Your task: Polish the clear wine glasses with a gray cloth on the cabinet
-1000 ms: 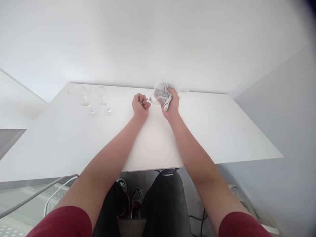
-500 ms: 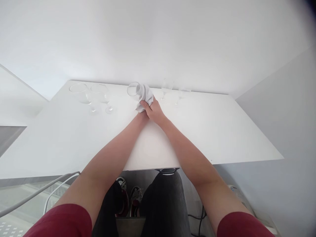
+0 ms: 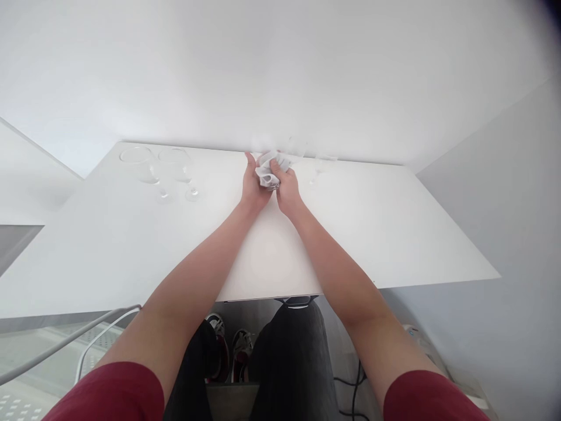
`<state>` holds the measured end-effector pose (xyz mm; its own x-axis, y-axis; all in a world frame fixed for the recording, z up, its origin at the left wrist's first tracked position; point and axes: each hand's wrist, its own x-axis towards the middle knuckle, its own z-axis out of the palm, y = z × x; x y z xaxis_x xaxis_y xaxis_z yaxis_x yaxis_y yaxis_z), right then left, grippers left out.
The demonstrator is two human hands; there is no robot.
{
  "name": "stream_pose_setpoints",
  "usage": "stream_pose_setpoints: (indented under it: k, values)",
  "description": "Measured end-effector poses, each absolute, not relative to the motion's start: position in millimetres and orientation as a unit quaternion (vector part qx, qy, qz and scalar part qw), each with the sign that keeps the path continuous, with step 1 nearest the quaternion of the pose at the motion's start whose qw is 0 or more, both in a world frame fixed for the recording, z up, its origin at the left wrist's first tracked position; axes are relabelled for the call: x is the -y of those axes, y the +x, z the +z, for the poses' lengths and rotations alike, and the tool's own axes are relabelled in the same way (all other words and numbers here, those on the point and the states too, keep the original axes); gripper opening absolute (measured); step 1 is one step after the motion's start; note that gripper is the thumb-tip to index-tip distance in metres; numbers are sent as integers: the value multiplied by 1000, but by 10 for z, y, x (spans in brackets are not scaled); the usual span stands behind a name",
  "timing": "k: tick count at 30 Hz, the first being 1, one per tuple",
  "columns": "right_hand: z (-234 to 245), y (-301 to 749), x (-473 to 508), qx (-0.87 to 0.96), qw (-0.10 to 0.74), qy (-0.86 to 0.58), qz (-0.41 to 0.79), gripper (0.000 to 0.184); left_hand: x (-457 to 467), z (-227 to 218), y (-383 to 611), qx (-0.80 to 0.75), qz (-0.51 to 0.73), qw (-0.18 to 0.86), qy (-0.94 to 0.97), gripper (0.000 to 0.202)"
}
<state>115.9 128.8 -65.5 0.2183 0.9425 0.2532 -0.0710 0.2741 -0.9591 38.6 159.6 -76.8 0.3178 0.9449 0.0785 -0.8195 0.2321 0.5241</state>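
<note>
Above the table's far half, my two hands meet around a crumpled white cloth [image 3: 265, 169]. My left hand [image 3: 255, 186] supports a wine glass [image 3: 272, 187] from the left, its thumb raised and its fingers mostly hidden beneath. The cloth covers most of that glass; only its foot shows at the cloth's lower edge, with a faint, blurred bowl beyond. On the right, my right hand [image 3: 287, 187] is closed on the cloth, thumb pressed into its folds.
Two clear wine glasses [image 3: 146, 172] stand on the white table [image 3: 372, 228] at the left. More glasses [image 3: 318, 166] are behind my right hand near the back edge, hard to see against the white wall. A grey cable [image 3: 74, 338] runs at the lower left.
Both hands have shifted slightly right with the glass and cloth. The glass's rim, which pointed left, now points away from me, and my left hand has come out from behind the right.
</note>
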Motion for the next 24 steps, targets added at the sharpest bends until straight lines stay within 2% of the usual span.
stream_pose_setpoints:
  k: [3,8,11,14,16,19,22,24]
  values:
    - [-578,1205,-1284,481,609,-427,463,62,-1575,-729,357,-117,593,763,231,54]
    - [-582,1333,-1328,507,576,-419,485,53,-1525,-705,374,-141,622,728,253,38]
    - [-665,1341,-1354,557,541,-500,384,39,-1547,-741,376,-168,631,708,270,28]
    - [-739,1275,-1363,623,460,-586,237,23,-1610,-805,358,-205,648,686,261,29]
    - [-770,1232,-1374,642,436,-599,200,19,-1644,-834,340,-222,652,678,255,32]
    - [-802,1233,-1416,605,487,-564,282,16,-1646,-831,321,-212,639,691,264,41]
    - [-831,1289,-1446,541,526,-499,425,31,-1602,-783,317,-210,617,711,264,49]
    - [-834,1307,-1425,548,533,-495,414,32,-1573,-744,314,-225,615,710,260,51]
